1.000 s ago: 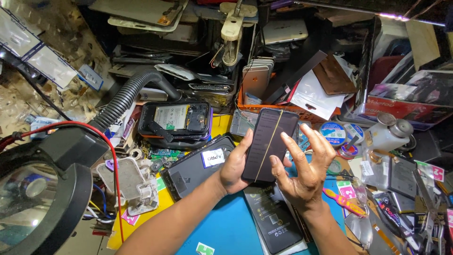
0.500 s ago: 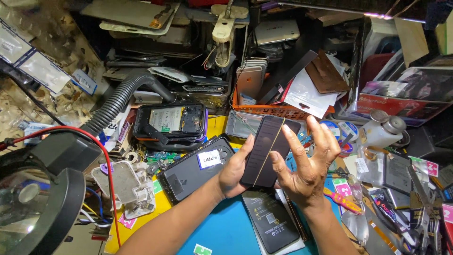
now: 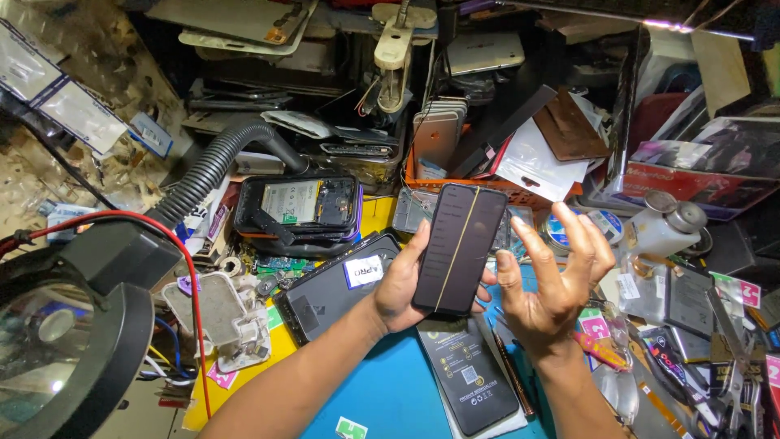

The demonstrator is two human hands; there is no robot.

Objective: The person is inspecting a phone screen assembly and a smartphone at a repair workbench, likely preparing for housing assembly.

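Black phone gripped upright in left hand above the desk's middle; right hand just beside, fingers spread, holding nothing.

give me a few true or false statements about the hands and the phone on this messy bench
1. The left hand holds a dark phone upright. True.
2. The right hand grips the phone as well. False: it is open beside it, fingers spread.
3. A thin yellowish line runs down the phone's face. True.
4. The opened phone with a purple rim lies right of the hands. False: it lies up and left.
5. A black ribbed hose curves at left. True.
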